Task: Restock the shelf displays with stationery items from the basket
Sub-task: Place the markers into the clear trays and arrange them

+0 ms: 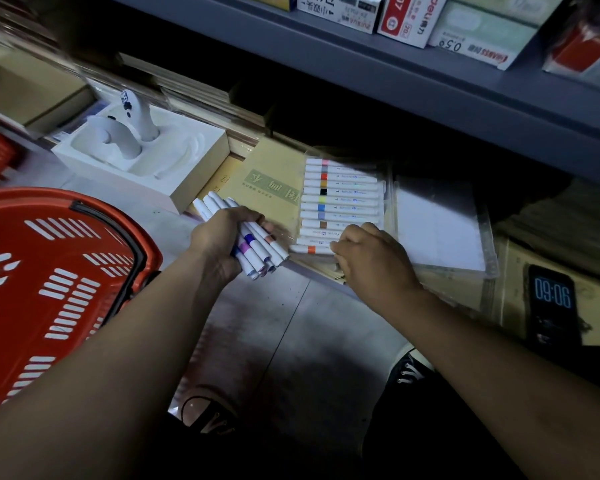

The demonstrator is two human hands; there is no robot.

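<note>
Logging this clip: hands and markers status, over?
Left hand grips marker bundle. Right hand holds orange-banded marker at near end of tray row. Nothing blocking the tray.

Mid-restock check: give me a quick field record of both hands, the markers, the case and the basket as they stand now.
left hand: grips a bundle of markers, beside the yellow notebook
right hand: fingers curled on the end of the orange-banded marker
marker row: lying side by side in the clear case; the orange-banded marker sits at the near end
basket: red, left of the left hand; contents not visible
</note>
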